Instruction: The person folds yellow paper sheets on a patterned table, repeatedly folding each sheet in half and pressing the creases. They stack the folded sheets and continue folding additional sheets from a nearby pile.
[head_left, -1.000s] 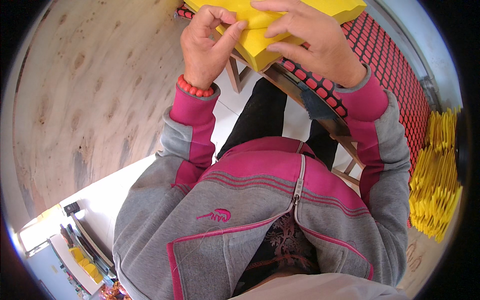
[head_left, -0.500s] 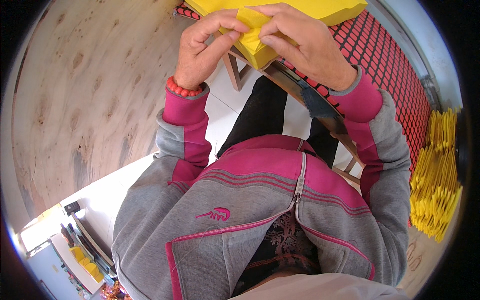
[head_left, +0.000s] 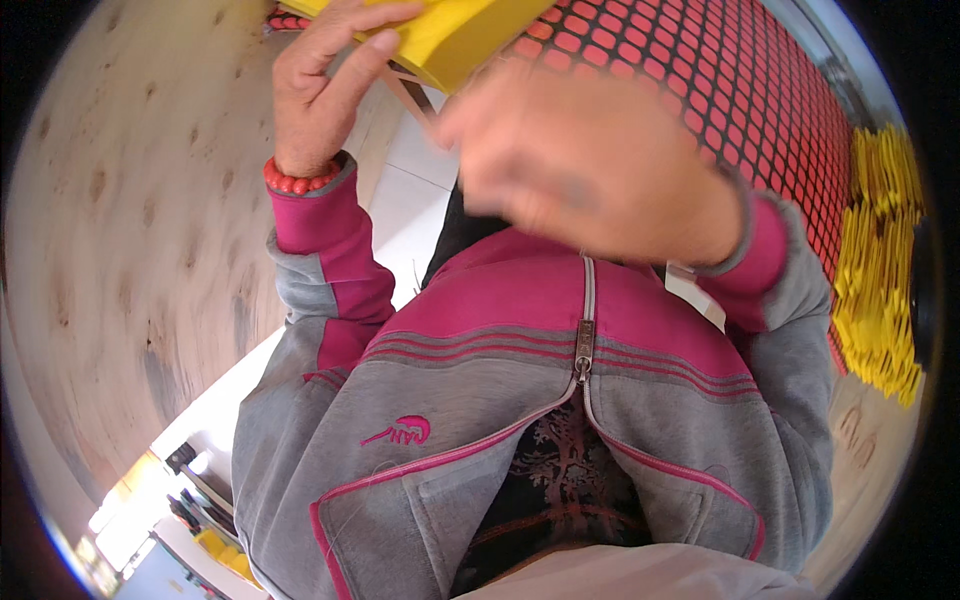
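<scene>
Writing first: a pink stitched emblem (head_left: 405, 432) with small letters on the grey-and-pink jacket (head_left: 480, 325), well below the left hand (head_left: 325, 80). The metal zip tab (head_left: 584, 342), below the right hand (head_left: 595, 165), bears small marks, too fine to make out.

Changes: half a second back, both hands meet over a folded yellow piece on the yellow stack (head_left: 445, 45). Now the right hand is drawn back toward the jacket, blurred, its fingers bent inward; whether it holds anything, I cannot tell. The left hand stays up by the stack, thumb and forefinger set narrowly at its near left end, touching; whether a sheet is pinched between them, I cannot tell. The whole view has shifted too, the stack now partly cut off at the top.

Edges: the stack's near corner points down between the hands, just beyond the right fingertips as seen from here. A red-and-black cover (head_left: 690, 60) spreads beyond and to the right of the right hand. Yellow bundles (head_left: 880, 280) hang in a row well to its right. Left of the left hand, a broad wooden board (head_left: 130, 190). Between the hands and nearer the body, a gap opens down to pale floor (head_left: 415, 160). Red bead bracelet (head_left: 300, 182) on the left wrist.
</scene>
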